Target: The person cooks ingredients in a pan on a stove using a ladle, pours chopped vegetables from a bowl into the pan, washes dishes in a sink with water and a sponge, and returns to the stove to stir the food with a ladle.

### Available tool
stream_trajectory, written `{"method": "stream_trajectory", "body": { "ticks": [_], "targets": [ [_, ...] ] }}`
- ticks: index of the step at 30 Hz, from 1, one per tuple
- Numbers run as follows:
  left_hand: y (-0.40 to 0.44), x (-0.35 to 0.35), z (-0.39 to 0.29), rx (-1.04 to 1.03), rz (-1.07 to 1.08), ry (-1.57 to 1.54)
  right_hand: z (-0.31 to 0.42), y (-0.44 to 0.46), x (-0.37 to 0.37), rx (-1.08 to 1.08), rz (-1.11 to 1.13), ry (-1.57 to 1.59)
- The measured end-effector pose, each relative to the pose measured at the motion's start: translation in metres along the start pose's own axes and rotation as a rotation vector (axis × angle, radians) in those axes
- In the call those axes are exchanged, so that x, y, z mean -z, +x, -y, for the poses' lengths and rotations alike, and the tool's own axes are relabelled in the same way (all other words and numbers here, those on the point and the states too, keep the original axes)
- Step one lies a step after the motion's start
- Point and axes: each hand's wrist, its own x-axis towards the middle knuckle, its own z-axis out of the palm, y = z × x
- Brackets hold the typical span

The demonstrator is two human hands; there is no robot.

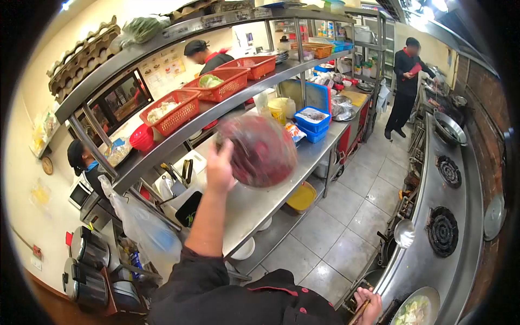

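Note:
My left hand (219, 165) is raised over the steel worktable (246, 208), its fingers gripping the edge of a round, dark-red bowl-like thing (260, 151). Motion blurs that thing, so its exact kind and contents cannot be made out. Low on the right, my right hand (368, 305) is closed around the wooden handle end of a ladle (404, 233). The ladle's metal bowl points away from me, over the front edge of the stove. Beside my right hand is a pan (433, 295) with pale and green food in it, partly cut off by the view.
Red baskets (173, 111) stand on the shelf (216, 93) above the worktable. Blue tubs (312, 122) sit farther along. Burners (443, 231) and a wok (449, 129) line the stove on the right. A tiled aisle (346, 189) runs between; a person (406, 81) stands at its far end.

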Motion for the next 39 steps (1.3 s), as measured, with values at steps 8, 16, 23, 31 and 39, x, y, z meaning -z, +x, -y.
{"method": "stream_trajectory", "body": {
  "ticks": [8,16,23,31,39],
  "targets": [
    [0.177,-0.090,-0.108,-1.574,-0.280,0.373,0.005,0.062,-0.058,0.115,-0.054,0.051],
    [0.409,-0.127,-0.181,-1.843,-0.554,1.211,0.035,0.098,-0.119,0.209,-0.270,0.130],
    [0.582,-0.069,-0.209,-0.812,-0.069,2.509,0.052,0.115,-0.140,0.270,-0.420,0.165],
    [0.464,-0.124,-0.156,-1.753,0.130,1.922,0.020,0.147,-0.084,0.532,-0.398,0.386],
    [0.319,-0.200,-0.105,-1.716,-0.294,1.096,0.075,0.024,-0.031,0.633,-0.740,0.218]
  ]
}}
